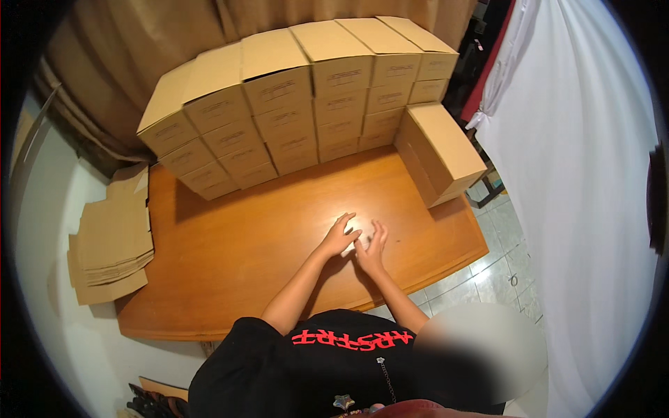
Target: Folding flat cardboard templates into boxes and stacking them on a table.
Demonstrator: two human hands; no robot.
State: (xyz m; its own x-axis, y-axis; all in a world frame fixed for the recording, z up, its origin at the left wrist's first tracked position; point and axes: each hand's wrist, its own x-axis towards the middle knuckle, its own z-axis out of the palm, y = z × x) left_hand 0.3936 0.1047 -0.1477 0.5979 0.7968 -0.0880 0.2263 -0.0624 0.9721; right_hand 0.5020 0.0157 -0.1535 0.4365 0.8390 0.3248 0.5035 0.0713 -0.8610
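Note:
Over the middle of the brown wooden table [237, 258], my left hand [339, 237] and my right hand [372, 251] are held close together, thumbs almost meeting. The fingers of each are curved and apart, and I see nothing in either hand. Beyond them stands a wall of closed brown cardboard boxes [286, 118], stacked in several columns with dark print on their ends. Another cardboard box [446, 150] lies at the table's right side, its long side facing the middle.
Flattened cardboard sheets [115, 237] are piled at the table's left edge. A brown curtain [160, 35] hangs behind the boxes, and a white cloth [578, 195] on the right. Pale floor tiles [481, 285] show beside the table's right front edge.

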